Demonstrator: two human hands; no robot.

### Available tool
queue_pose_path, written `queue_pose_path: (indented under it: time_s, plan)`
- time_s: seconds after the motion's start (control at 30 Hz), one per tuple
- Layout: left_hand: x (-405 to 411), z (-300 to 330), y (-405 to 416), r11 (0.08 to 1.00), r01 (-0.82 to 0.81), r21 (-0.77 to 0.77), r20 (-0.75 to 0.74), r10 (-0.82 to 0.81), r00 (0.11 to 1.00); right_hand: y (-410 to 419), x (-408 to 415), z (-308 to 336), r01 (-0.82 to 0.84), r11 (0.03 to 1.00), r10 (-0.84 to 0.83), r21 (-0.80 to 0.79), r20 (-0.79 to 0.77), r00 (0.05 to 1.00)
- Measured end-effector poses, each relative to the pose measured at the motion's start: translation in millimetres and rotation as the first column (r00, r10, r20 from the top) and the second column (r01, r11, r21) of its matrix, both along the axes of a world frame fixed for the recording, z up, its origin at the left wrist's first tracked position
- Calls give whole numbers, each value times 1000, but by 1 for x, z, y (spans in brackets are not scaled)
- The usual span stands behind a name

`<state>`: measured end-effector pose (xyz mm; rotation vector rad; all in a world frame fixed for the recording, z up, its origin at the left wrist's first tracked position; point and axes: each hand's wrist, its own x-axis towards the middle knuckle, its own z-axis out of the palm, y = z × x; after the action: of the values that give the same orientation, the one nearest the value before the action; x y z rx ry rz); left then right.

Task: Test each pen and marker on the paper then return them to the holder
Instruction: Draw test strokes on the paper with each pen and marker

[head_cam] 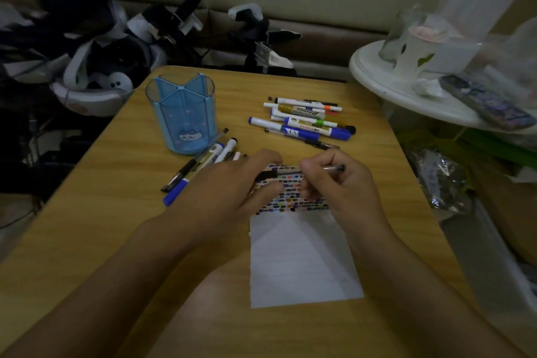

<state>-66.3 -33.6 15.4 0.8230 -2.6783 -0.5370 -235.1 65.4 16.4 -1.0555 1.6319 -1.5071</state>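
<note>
Clear-barrelled pen (308, 170) lies crosswise over the marked top of the paper (302, 259), long axis left to right. Right hand (340, 183) pinches its barrel, one end poking out rightward; left hand (232, 183) pinches the black end.

Blue holder (180, 113), white paper (302, 259) with multicoloured dashes, tan table (96, 229)
</note>
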Motion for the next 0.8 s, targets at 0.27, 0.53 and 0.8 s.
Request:
queue_pose_path:
  time_s: [0.27,0.53,0.8]
  plan:
    - [-1,-4,-2,989,0,-148,-44,-7,999,-1,3,1,-20,1000,19,-21,-17,1000]
    - [-3,-4,-3,989,2,-149,-79,-14,997,-3,3,0,-22,1000,22,-16,-40,999]
    - [-5,1,-1,992,9,-130,-13,-10,1000,-4,1,1,28,999,-23,25,-169,985]
